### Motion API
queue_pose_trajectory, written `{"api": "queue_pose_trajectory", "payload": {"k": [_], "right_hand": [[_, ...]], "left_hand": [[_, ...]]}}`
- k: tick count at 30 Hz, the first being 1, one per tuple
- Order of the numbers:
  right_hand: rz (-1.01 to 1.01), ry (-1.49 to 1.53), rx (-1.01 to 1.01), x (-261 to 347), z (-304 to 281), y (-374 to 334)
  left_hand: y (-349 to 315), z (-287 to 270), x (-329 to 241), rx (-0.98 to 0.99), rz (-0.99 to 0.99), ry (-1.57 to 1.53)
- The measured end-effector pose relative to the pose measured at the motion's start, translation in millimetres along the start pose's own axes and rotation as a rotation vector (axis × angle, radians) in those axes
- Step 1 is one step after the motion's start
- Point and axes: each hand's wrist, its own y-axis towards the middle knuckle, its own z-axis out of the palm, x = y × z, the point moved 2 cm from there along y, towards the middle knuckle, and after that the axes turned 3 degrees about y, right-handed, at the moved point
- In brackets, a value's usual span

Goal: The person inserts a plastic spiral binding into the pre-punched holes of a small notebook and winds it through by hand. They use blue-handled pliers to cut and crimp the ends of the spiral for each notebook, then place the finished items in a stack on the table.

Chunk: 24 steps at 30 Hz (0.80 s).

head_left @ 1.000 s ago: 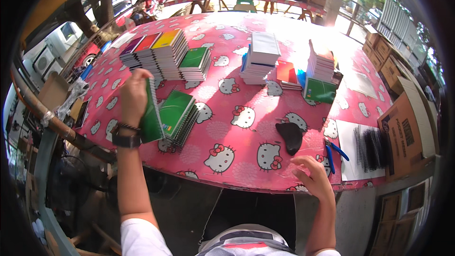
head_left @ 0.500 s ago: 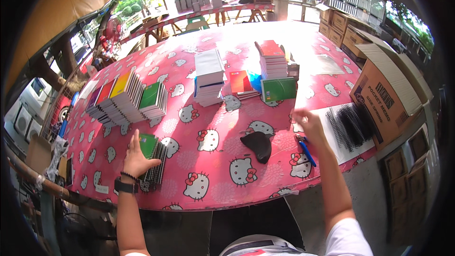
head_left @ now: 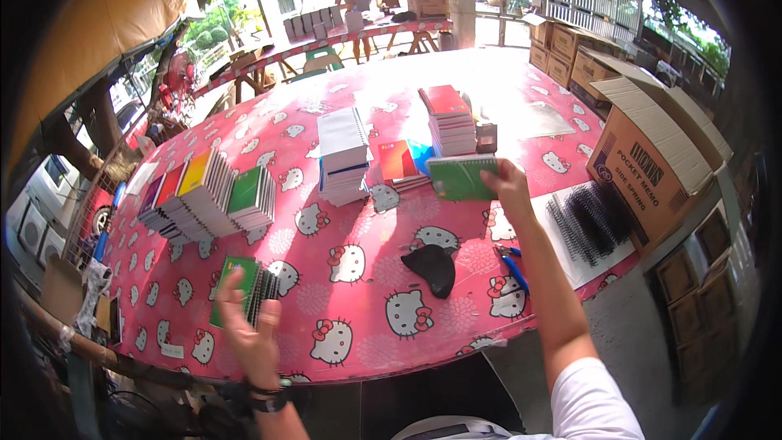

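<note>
A green spiral notebook (head_left: 458, 179) is gripped at its right end by my right hand (head_left: 511, 185), in front of a stack of red-topped notebooks (head_left: 450, 121). My left hand (head_left: 251, 334) holds nothing; its fingers are apart, just over the near side of a small stack of green spiral notebooks (head_left: 236, 271). Whether it touches that stack I cannot tell. Below my right wrist lie blue-handled pliers (head_left: 513, 269). Loose black spiral wires (head_left: 588, 224) rest on a white sheet (head_left: 562, 253) to the right.
Notebook rows (head_left: 204, 195) stand at the left, a white-topped stack (head_left: 344, 155) in the middle. A black cloth-like piece (head_left: 432, 267) lies near the front. An open cardboard box (head_left: 643, 163) flanks the right edge. Another person (head_left: 356, 0) is at a far table.
My right hand has reached to the green notebook and taken hold of it. My left hand has drawn back off the green stack, toward me. The whole view has shifted slightly.
</note>
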Motion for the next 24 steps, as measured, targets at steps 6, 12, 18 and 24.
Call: {"api": "queue_pose_trajectory", "payload": {"k": [6,12,18,24], "right_hand": [[-0.122,-0.048,0.281,26.5,56.4,-162.0],[0.293,0.45,0.308,2.7,81.7,-217.3],[0.176,0.319,0.06,-2.3,112.4,-226.3],[0.121,0.181,0.114,1.0,103.9,-218.3]], "left_hand": [[-85.1,109.1,34.8,0.302,-0.261,-0.408],[-112.6,99.0,56.0,0.373,-0.363,-0.426],[-110.9,102.6,7.2,0.115,-0.165,-0.126],[-92.6,112.1,-35.4,0.407,0.456,0.49]]}}
